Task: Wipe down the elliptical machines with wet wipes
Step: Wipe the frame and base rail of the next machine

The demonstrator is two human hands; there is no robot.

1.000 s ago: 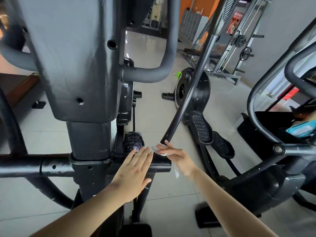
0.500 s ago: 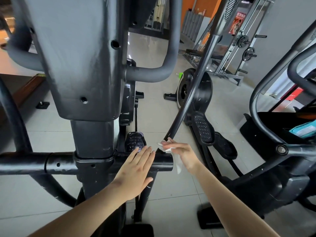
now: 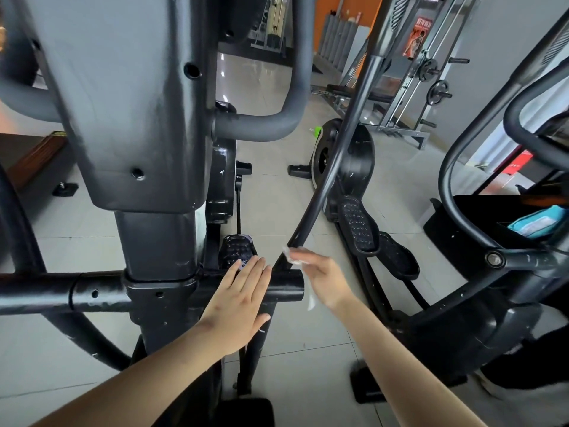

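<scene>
A black elliptical machine (image 3: 147, 149) fills the left and centre, with a horizontal crossbar (image 3: 286, 289) at hand height. My left hand (image 3: 243, 300) rests flat on that crossbar, fingers straight. My right hand (image 3: 323, 275) holds a white wet wipe (image 3: 291, 252) against the lower end of the slanted swing arm (image 3: 335, 155), just past the crossbar's end. A strip of the wipe hangs down below the hand.
A second elliptical (image 3: 498, 272) stands at the right, its pedals (image 3: 358, 224) close to my right hand. A blue wipe pack (image 3: 537, 221) lies on its black console. A weight rack (image 3: 431, 84) is at the back. Grey tiled floor (image 3: 308, 334) lies between the machines.
My right hand with the wipe has shifted slightly right and up along the swing arm's lower end. My left hand has stayed flat on the crossbar.
</scene>
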